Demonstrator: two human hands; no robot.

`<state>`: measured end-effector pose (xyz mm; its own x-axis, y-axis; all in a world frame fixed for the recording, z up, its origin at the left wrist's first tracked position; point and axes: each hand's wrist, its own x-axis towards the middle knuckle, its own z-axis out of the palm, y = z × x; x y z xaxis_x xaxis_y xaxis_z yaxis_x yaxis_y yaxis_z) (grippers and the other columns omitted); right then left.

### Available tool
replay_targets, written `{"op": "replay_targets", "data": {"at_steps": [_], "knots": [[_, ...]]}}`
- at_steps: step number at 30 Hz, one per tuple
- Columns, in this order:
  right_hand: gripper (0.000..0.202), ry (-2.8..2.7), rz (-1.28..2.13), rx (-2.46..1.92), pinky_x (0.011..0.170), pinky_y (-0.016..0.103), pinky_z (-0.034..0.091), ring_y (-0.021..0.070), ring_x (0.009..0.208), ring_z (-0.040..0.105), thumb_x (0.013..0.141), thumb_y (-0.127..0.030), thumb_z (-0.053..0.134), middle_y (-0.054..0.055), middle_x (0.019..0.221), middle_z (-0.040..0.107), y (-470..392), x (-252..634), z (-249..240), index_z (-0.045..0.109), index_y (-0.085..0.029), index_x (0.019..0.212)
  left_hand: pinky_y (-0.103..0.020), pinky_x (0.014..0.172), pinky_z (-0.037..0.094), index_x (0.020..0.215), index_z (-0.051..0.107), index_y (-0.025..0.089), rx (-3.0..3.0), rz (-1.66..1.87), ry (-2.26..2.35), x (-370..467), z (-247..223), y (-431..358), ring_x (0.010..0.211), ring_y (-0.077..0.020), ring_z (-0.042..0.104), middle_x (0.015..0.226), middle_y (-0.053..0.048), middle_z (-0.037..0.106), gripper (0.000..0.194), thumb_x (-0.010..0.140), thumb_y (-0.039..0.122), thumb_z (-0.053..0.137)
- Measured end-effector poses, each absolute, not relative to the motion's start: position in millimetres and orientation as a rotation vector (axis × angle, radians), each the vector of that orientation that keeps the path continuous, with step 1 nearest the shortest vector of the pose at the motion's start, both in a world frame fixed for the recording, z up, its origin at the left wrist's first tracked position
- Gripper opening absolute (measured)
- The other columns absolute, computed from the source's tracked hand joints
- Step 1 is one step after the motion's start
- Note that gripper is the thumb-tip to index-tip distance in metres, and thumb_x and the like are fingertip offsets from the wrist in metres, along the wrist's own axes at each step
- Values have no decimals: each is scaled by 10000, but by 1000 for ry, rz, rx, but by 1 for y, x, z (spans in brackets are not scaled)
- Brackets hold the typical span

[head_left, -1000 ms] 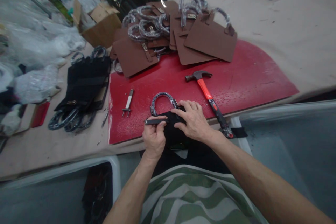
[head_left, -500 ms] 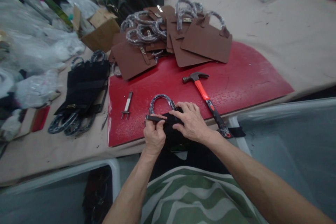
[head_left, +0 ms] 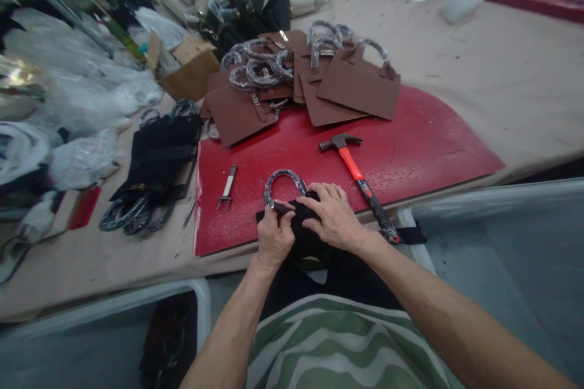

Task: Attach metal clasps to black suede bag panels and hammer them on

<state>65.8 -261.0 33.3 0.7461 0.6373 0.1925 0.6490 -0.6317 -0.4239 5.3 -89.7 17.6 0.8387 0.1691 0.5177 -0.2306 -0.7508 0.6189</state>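
Note:
A black bag panel point(head_left: 306, 232) lies at the near edge of the red board, with a plastic-wrapped loop handle point(head_left: 283, 174) standing out from its far side. My left hand point(head_left: 275, 237) is closed, pinching a short dark strap point(head_left: 279, 207) by the handle's left end. Across the panel's right part rests my right hand point(head_left: 332, 217), its fingers spread and the fingertips close to the handle's right end. A claw hammer point(head_left: 357, 177) with a red and black grip lies to the right. Left of the panel is a small pronged metal tool point(head_left: 226, 188).
Brown bag panels point(head_left: 241, 115) with wrapped handles are heaped on the far side of the red board point(head_left: 410, 146). A stack of black bag panels point(head_left: 157, 161) lies to the left, near a cardboard box point(head_left: 191, 73). Grey bins point(head_left: 203, 310) stand below the table's front edge.
The view has shifted slightly, so the table things sit a little lower. The dark strap in my left hand has tilted and turned, its far end now against the handle. My right hand stays on the panel.

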Motion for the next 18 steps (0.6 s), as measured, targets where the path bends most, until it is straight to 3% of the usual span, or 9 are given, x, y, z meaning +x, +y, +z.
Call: {"op": "replay_targets", "data": {"at_steps": [4,8,10,13,15,18], "knots": [[528,-1018,-4,-2366,1059,469,351,293,1247,443,859,-227,681,115,1380,502,-268,70,36,563,-245,1373,-282,759,575,1007,580,188,2283,723,-84,7,18,-87,821,-183,722,902,-76,727,90,950,214,516],[472,-818,-204,-2350,1025,441,407,288,1224,476,881,-189,601,141,1340,531,-296,80,52,550,-178,1350,-278,748,572,1014,572,196,2260,735,-125,8,14,-88,827,-184,725,905,-71,726,86,948,209,519],[420,-613,-253,-2529,959,464,437,324,1138,512,865,-225,611,178,1253,559,-314,86,61,577,-138,1274,-275,744,572,1022,567,202,2238,725,-133,8,12,-88,828,-181,727,916,-68,728,88,948,211,521],[280,-375,-15,-2720,893,465,436,342,1026,532,806,-230,635,181,1070,583,-333,95,68,605,-125,1064,-273,768,575,1042,562,207,2204,694,-154,9,9,-88,840,-176,728,927,-61,730,103,947,211,523],[162,-205,196,-2591,905,446,418,335,1044,519,746,-166,631,149,989,575,-338,102,70,565,-167,894,-272,781,576,1049,566,209,2195,679,-174,9,8,-87,848,-176,730,925,-57,729,110,945,208,527],[198,-15,417,-2322,796,392,455,288,915,554,655,-112,613,88,822,550,-337,116,73,474,-205,760,-281,787,585,1057,570,212,2191,681,-183,9,8,-87,856,-186,734,923,-61,734,125,941,203,525]]}}
